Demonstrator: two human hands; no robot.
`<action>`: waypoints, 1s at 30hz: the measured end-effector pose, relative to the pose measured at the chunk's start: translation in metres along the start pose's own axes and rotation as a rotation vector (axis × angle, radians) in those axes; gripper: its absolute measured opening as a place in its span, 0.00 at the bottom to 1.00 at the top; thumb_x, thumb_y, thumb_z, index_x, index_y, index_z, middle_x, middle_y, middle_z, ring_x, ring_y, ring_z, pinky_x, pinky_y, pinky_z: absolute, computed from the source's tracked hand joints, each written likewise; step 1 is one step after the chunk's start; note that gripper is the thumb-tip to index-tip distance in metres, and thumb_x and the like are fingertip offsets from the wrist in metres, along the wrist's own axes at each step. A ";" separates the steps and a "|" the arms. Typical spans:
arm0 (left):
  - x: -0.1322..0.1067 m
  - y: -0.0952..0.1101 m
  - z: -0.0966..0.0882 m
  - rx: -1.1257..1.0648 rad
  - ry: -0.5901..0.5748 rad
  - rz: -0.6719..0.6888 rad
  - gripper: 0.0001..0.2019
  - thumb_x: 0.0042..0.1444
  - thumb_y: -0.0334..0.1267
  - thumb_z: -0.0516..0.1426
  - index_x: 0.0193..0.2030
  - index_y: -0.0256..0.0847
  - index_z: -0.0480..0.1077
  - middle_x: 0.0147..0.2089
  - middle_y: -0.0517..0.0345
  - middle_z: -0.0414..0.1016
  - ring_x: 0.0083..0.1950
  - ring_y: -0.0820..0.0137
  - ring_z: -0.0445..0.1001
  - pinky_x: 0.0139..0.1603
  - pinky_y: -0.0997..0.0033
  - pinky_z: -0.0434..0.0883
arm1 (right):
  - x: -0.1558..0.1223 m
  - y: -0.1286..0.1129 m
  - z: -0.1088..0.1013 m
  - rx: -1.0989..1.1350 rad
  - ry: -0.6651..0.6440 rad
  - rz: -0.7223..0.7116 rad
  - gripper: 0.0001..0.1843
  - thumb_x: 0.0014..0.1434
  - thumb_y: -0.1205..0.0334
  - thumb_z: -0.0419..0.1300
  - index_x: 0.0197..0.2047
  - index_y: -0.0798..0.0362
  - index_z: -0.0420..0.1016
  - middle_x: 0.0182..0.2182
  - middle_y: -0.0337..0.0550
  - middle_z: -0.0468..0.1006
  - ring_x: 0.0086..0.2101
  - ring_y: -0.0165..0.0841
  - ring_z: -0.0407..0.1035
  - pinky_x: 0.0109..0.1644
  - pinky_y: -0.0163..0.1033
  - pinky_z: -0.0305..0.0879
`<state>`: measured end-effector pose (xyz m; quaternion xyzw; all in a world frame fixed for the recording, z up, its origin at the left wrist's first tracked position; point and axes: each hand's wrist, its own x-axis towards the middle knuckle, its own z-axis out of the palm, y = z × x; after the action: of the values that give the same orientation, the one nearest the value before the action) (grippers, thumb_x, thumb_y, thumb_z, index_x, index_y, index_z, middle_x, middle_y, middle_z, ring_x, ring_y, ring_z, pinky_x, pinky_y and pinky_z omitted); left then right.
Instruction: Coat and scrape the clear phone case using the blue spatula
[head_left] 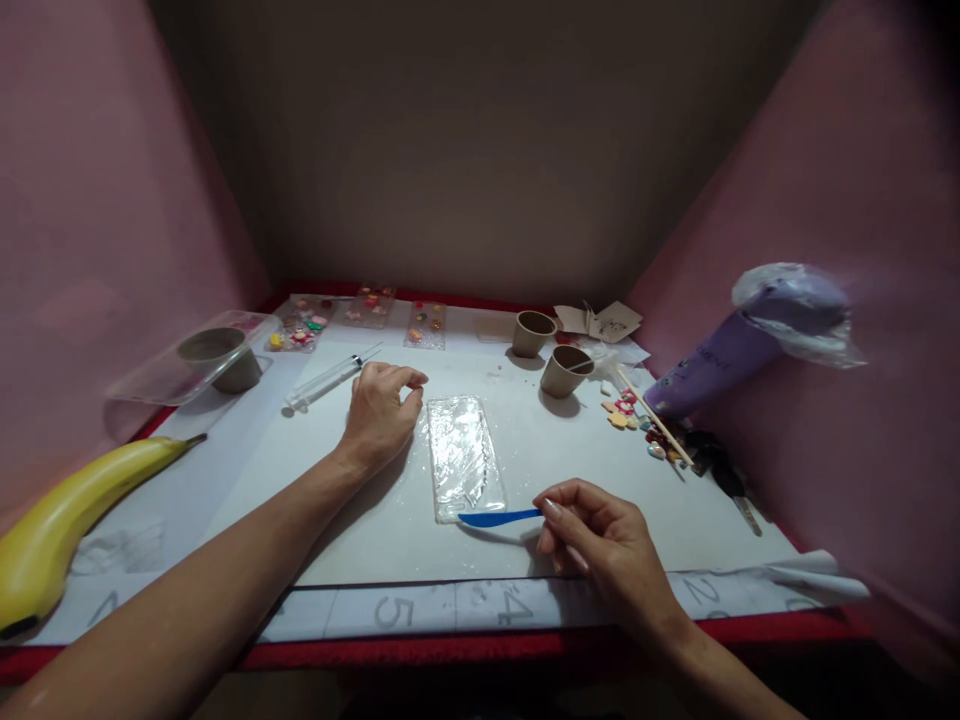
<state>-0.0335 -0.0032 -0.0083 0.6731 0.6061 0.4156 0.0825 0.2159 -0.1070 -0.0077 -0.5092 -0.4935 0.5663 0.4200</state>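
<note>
Here we are at the desk (360, 545), and all the attention is on the clear case (463, 455), a glossy, see-through rectangle lying flat in the middle of the white sheet, between the two hands.

The right hand (600, 545) has its fingers (559, 510) pinched shut on the handle end of a blue spatula (499, 518). It's held low, almost flat, blade tip right at the near edge of the case. I'd say that shallow angle is for working along the surface rather than digging in.

The left hand (379, 415) rests on the desk just beside the case's far left corner, fingers loosely curled, thumb and forefinger close together, with nothing in them that I can make out. It looks parked there to steady the piece; whether it actually touches the edge, I can't tell.

Supplies sit in an arc within reach: a syringe (330, 378) behind the left hand, two paper cups (566, 370) at the back right, and loose charms (626, 410) with a wooden stick (652, 415) beside them. A purple bag (739, 345) leans against the right wall. A banana (75, 510) lies at the far left.

Writing? The desk's front strip carries big printed numerals: a "5" (395, 610) and a "4" (510, 605) read clearly. The lettering on the purple bag is too blurred to read.
</note>
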 end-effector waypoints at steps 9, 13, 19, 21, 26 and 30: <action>0.000 0.000 0.000 -0.004 -0.008 -0.003 0.09 0.54 0.29 0.55 0.36 0.44 0.75 0.40 0.55 0.77 0.51 0.60 0.68 0.49 0.55 0.67 | 0.000 0.001 -0.017 -0.023 0.067 -0.004 0.16 0.56 0.50 0.65 0.35 0.56 0.73 0.19 0.39 0.74 0.17 0.23 0.58 0.21 0.30 0.54; 0.000 0.001 0.000 -0.007 -0.012 -0.009 0.09 0.53 0.28 0.55 0.36 0.43 0.75 0.40 0.55 0.77 0.51 0.60 0.67 0.50 0.55 0.67 | 0.005 -0.005 -0.014 -0.060 0.094 -0.044 0.16 0.55 0.50 0.66 0.34 0.56 0.73 0.19 0.39 0.74 0.19 0.25 0.61 0.20 0.29 0.52; 0.000 0.001 -0.001 -0.001 -0.005 -0.003 0.08 0.54 0.28 0.55 0.36 0.42 0.75 0.40 0.55 0.77 0.51 0.60 0.68 0.50 0.56 0.67 | 0.009 -0.006 -0.006 -0.084 0.083 -0.032 0.17 0.55 0.49 0.65 0.34 0.56 0.73 0.20 0.39 0.75 0.19 0.25 0.61 0.19 0.28 0.50; 0.000 0.001 -0.001 0.003 -0.006 -0.001 0.08 0.54 0.28 0.55 0.35 0.42 0.75 0.40 0.55 0.77 0.50 0.60 0.68 0.49 0.56 0.67 | 0.009 -0.005 -0.005 -0.074 0.067 -0.017 0.17 0.55 0.48 0.65 0.33 0.55 0.73 0.19 0.39 0.74 0.18 0.24 0.60 0.19 0.28 0.49; 0.000 0.000 0.000 -0.004 -0.005 0.005 0.08 0.54 0.29 0.55 0.36 0.43 0.75 0.40 0.56 0.77 0.51 0.60 0.67 0.49 0.56 0.67 | 0.007 -0.006 -0.004 -0.063 0.065 -0.004 0.18 0.54 0.47 0.65 0.32 0.55 0.73 0.19 0.38 0.74 0.16 0.24 0.58 0.17 0.28 0.48; -0.001 0.000 -0.001 -0.010 -0.009 -0.001 0.09 0.54 0.29 0.55 0.36 0.43 0.75 0.40 0.55 0.77 0.51 0.60 0.67 0.50 0.56 0.67 | 0.008 -0.007 -0.004 -0.075 0.064 -0.010 0.18 0.54 0.47 0.65 0.33 0.56 0.73 0.19 0.39 0.74 0.17 0.24 0.59 0.18 0.28 0.49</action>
<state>-0.0341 -0.0039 -0.0082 0.6742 0.6041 0.4154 0.0889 0.2183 -0.0980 -0.0020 -0.5400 -0.5033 0.5288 0.4189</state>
